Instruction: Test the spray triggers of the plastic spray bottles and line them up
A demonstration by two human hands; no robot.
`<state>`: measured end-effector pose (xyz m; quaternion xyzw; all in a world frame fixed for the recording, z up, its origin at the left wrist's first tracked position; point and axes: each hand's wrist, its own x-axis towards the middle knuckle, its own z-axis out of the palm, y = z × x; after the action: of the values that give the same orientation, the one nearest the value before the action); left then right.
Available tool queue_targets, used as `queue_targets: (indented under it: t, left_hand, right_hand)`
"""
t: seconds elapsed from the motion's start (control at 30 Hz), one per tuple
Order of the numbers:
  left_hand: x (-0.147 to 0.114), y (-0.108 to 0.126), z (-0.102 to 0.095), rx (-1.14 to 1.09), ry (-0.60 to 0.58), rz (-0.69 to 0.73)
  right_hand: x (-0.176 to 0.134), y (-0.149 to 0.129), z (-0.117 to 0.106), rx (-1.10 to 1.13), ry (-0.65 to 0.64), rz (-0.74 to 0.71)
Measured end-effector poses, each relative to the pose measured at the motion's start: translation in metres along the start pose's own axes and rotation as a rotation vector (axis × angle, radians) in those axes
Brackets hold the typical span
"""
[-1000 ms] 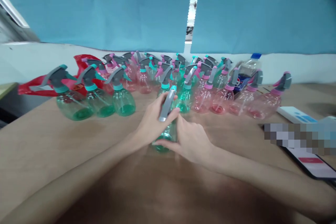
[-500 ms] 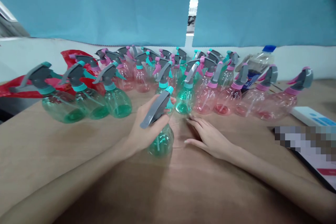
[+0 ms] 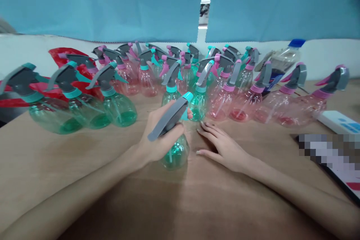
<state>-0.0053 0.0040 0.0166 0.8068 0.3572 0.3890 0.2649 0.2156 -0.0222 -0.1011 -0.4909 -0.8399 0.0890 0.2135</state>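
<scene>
My left hand (image 3: 160,129) is wrapped round the neck of a green spray bottle (image 3: 176,153) with a grey and turquoise trigger head. The bottle is at the middle of the table, in front of the others; whether its base touches the tabletop I cannot tell. My right hand (image 3: 222,146) lies palm down on the wooden table (image 3: 225,198), fingers spread, to the right of that bottle. Just beyond its fingertips stands another green spray bottle (image 3: 198,107). A pink spray bottle (image 3: 221,107) is beside that one.
Several green spray bottles (image 3: 120,108) stand at the left, and several pink ones (image 3: 289,108) at the right. Behind are more bottles, a red plastic bag (image 3: 67,56) and a large clear bottle with a blue cap (image 3: 284,58). A white box (image 3: 337,120) and a tablet-like device (image 3: 332,161) lie right.
The view has shifted and come slightly closer to the bottles. My left hand keeps hold of the green spray bottle, which appears a little further right. My right hand stays flat on the table.
</scene>
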Motion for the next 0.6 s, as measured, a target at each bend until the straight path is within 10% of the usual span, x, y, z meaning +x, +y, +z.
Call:
queue_targets:
  t: [0.6]
  left_hand:
    - [-0.0026, 0.003, 0.0018, -0.12, -0.033, -0.144]
  right_hand:
    - [0.0002, -0.0021, -0.0025, 0.014, 0.01, -0.01]
